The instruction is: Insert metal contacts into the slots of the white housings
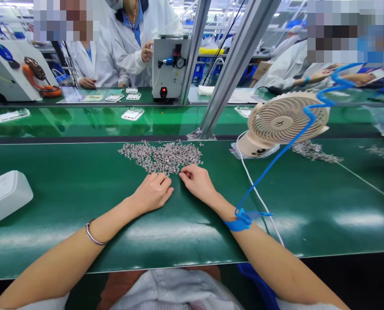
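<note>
two hands, left hand (153, 191) and right hand (196, 181), fingers curled together, touch one pile of metal parts (162, 156).

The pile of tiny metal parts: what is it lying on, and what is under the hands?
The pile lies on a green mat. Left hand and right hand cover its near edge; anything beneath them is hidden.

Hands at a pile of small metal parts

Left hand (153, 192) and right hand (196, 181) rest curled on the green worktop (82, 189), fingertips touching the pile of small metal parts (162, 156).
</note>
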